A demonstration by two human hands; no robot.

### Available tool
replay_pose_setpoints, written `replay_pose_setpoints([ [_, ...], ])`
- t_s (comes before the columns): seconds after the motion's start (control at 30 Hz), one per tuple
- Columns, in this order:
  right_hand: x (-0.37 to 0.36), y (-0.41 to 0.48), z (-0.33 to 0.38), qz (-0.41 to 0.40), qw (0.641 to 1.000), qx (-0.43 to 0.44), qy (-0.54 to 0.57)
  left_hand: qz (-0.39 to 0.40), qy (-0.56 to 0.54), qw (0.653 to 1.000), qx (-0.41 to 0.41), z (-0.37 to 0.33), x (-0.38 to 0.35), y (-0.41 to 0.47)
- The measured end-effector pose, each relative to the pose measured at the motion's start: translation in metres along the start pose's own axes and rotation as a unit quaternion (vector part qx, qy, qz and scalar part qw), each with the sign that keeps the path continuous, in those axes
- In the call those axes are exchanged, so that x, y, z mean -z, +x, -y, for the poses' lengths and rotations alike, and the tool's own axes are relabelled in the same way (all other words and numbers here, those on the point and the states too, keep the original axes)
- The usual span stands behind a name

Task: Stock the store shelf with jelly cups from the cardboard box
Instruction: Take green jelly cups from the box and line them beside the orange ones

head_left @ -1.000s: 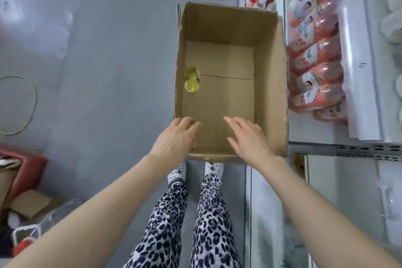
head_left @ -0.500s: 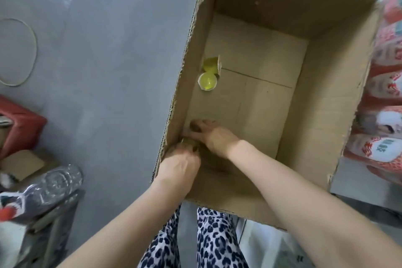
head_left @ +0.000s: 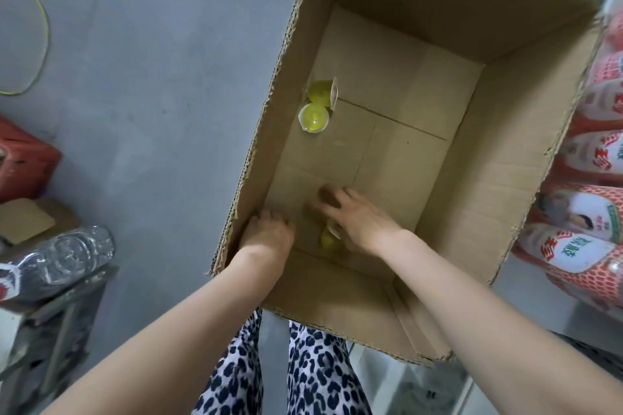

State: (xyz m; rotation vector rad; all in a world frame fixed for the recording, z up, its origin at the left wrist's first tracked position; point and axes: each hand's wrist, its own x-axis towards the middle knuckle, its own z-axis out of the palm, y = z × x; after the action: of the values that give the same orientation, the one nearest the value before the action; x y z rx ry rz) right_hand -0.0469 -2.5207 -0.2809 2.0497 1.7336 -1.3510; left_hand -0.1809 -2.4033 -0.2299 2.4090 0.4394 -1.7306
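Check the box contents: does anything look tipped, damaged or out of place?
Yes. One yellow jelly cup lies on its side against the cardboard box wall, beside another yellow cup. The box's top edges are raggedly torn.

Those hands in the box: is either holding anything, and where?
Right hand covers a yellow jelly cup by its lid end; the grip is unclear. Left hand shows nothing.

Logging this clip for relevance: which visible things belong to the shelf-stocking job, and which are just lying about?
Job:
cardboard box
two yellow jelly cups by the box's left wall
yellow jelly cup under the right hand
left hand
right hand

Lying about:
plastic bottle
red carton
wire hoop
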Motion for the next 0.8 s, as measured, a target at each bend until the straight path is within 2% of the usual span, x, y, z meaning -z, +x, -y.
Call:
replay_pose_setpoints([
  [0.07, -0.01, 0.0, 0.002, 0.035, 0.999, -0.005, -0.009, 0.006, -0.007, 1.0, 0.008, -0.002, 0.001, 0.002],
  [0.13, -0.023, -0.009, 0.001, 0.017, 0.999, -0.021, 0.022, -0.018, -0.032, 0.999, 0.016, -0.004, 0.004, 0.002],
  [0.23, -0.038, -0.025, 0.008, -0.02, 0.994, -0.043, 0.097, -0.067, -0.13, 0.989, 0.013, -0.006, 0.01, 0.008],
  [0.37, -0.045, -0.02, 0.027, 0.005, 0.98, -0.127, 0.153, -0.112, -0.188, 0.976, 0.021, -0.006, 0.024, 0.021],
  [0.47, -0.043, -0.008, 0.038, -0.005, 0.96, -0.182, 0.213, -0.104, -0.2, 0.974, 0.016, -0.002, 0.032, 0.028],
  [0.63, -0.038, -0.024, 0.031, -0.117, 0.9, -0.285, 0.307, -0.115, -0.221, 0.969, 0.003, 0.004, 0.038, 0.027],
  [0.8, -0.02, -0.068, 0.031, -0.245, 0.831, -0.36, 0.347, -0.204, -0.225, 0.948, -0.096, 0.005, 0.041, -0.003],
])
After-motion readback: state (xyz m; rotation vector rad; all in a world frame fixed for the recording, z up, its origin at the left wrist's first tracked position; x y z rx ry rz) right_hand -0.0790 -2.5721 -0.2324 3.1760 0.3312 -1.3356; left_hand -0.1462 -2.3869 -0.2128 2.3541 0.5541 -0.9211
